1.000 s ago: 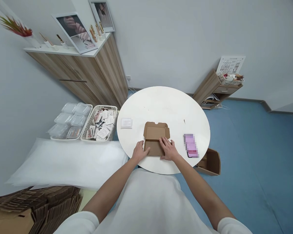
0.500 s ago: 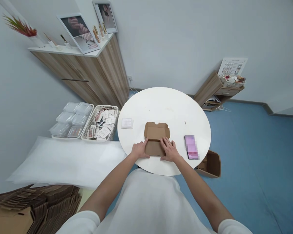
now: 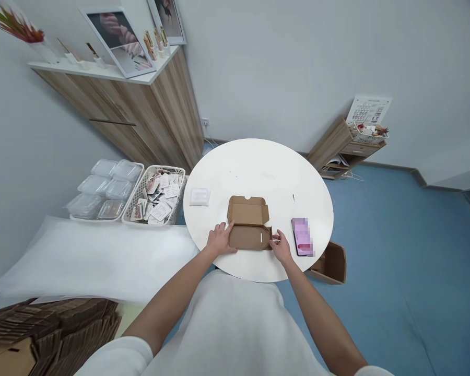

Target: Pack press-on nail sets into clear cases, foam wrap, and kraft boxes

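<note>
A small brown cardboard box (image 3: 247, 225) lies partly folded near the front edge of the round white table (image 3: 258, 172), its lid flap standing open at the back. My left hand (image 3: 219, 241) presses on the box's left side, fingers closed against the wall. My right hand (image 3: 281, 246) pinches the box's right end flap between thumb and fingers. A phone (image 3: 302, 236) lies just right of my right hand. A small clear plastic packet (image 3: 200, 196) lies on the table to the left.
Left of the table stand a white basket of cards (image 3: 159, 201) and a tray of clear plastic cases (image 3: 102, 189). White foam sheets (image 3: 86, 258) and a stack of flat cardboard (image 3: 43, 329) lie nearer. An open carton (image 3: 331, 263) sits on the floor right.
My right hand has moved from the box's floor to its right end and taken hold of the end flap. My left hand stays at the left side.
</note>
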A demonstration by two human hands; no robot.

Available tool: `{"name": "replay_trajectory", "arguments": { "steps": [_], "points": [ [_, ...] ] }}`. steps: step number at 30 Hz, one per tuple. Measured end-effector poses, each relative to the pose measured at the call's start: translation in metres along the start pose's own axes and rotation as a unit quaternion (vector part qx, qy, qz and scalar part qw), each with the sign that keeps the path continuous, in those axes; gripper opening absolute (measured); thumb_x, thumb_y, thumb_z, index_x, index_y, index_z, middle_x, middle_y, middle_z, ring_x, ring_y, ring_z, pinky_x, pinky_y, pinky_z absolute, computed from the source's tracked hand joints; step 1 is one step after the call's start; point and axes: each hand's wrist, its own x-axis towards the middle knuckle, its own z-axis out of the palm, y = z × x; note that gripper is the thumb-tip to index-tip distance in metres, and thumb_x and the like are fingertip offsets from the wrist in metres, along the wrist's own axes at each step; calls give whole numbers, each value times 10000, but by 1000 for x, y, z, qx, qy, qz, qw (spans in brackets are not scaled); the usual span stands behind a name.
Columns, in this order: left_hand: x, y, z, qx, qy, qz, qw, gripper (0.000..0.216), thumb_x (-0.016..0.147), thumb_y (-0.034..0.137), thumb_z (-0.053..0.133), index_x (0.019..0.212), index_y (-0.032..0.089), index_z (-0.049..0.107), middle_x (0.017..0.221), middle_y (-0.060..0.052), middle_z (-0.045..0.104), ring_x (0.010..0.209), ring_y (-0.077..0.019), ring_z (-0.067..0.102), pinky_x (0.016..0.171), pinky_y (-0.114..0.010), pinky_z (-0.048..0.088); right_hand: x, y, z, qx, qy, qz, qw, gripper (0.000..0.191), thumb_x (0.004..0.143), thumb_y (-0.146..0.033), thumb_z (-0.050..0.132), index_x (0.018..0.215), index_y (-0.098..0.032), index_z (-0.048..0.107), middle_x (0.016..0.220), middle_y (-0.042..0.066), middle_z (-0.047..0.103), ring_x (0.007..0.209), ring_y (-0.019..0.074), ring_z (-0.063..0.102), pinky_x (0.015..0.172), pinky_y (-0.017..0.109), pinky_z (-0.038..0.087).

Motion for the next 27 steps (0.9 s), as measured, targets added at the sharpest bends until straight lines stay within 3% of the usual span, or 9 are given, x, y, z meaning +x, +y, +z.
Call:
{"name": "replay_trajectory", "arguments": {
  "steps": [4, 7, 11, 16, 20, 27],
  "points": [
    [0, 1, -1, -9, -4, -7, 1000, 1085, 464, 558, 685, 1348, 316, 105, 1178, -121, 389, 1060, -325, 372, 815, -395, 331, 0, -9, -3, -35, -14, -14, 999, 494, 738, -281, 397, 1216, -160, 436, 1042, 84, 608, 839, 188, 604, 720, 313, 479],
    [-1, 3, -2, -19, -6, -12, 1000, 1085, 464, 551, 689, 1349, 317, 107, 1165, -120, 400, 1064, -328, 371, 821, -400, 327, 2, -13, -4, -47, -32, -31, 998, 452, 728, -312, 423, 1153, -173, 493, 1053, 76, 605, 863, 188, 597, 735, 308, 472],
    [-2, 5, -3, -29, -13, -31, 999, 1075, 467, 529, 703, 1346, 336, 114, 1175, -113, 399, 1089, -333, 355, 842, -402, 314, 5, -11, -10, -41, -4, -15, 999, 378, 749, -289, 341, 1032, -175, 564, 998, 74, 625, 866, 198, 588, 713, 317, 465],
    [-1, 6, -4, -32, -15, -31, 999, 1068, 457, 533, 708, 1340, 332, 142, 1158, -115, 408, 1071, -330, 364, 840, -410, 311, -1, -16, -17, -26, 21, -10, 999, 352, 758, -287, 308, 959, -172, 574, 902, 68, 640, 792, 197, 589, 651, 298, 457],
    [0, 6, -4, -34, -11, -27, 999, 1077, 445, 543, 711, 1339, 324, 152, 1148, -120, 410, 1060, -332, 366, 836, -417, 310, -11, -36, -7, -44, 4, -20, 999, 332, 773, -310, 322, 975, -182, 552, 850, 58, 644, 731, 188, 592, 625, 290, 447],
    [0, 7, -2, -42, -25, -39, 998, 1094, 447, 557, 705, 1344, 341, 117, 1167, -112, 404, 1077, -331, 361, 842, -405, 309, -15, -48, 4, -31, -48, -39, 998, 359, 743, -408, 453, 1043, -216, 503, 1070, 52, 591, 870, 178, 595, 692, 292, 469]
  ]
}}
